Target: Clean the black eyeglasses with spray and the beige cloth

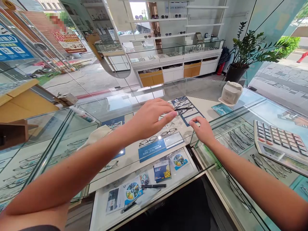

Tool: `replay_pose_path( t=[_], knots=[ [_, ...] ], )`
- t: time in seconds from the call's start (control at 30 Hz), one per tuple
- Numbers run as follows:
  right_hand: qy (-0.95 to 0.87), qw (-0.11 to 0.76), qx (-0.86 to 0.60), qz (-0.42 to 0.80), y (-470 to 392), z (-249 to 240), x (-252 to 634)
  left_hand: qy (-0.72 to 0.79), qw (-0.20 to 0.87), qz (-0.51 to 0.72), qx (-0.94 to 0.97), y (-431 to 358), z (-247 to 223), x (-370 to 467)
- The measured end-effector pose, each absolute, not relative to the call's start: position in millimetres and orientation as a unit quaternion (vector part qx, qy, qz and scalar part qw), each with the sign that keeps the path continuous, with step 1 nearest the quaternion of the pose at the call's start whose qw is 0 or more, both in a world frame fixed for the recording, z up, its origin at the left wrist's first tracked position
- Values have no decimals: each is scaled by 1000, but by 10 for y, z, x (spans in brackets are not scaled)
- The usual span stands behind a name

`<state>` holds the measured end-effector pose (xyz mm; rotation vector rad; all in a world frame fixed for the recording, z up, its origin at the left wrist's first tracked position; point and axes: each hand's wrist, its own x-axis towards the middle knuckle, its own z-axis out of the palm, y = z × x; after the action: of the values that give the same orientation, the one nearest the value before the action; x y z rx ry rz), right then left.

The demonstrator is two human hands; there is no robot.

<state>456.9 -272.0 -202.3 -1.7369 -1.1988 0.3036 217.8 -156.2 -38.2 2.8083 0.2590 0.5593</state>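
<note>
Glass counter (247,110), eyeglasses (184,108) (partly hidden)

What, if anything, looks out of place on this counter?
The calculator lies with its display end nearest the camera, so it looks turned around. A white bottle seems to lie on its side near a bunched pale cloth. I see nothing spilled.

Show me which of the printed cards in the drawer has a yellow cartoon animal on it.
The dark blue card, between the two leaflets with large multicoloured wheels; neither wheel leaflet shows a yellow animal.
</note>
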Motion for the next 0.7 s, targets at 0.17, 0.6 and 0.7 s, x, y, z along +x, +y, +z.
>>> replay_pose_path(
  t=[0.17,0.6,0.7],
  knots=[
    [-479,493,-714,132,-2735,-1977,4561,86,264,47,960,-2311,-505,1540],
    [-498,461,-723,129,-2751,-1897,4504,315,195,-77,926,-2227,-2403,1834],
    [-515,443,-724,119,-2756,-1884,4478,345,111,-12,932,-2017,-2791,2218]
  ],
)
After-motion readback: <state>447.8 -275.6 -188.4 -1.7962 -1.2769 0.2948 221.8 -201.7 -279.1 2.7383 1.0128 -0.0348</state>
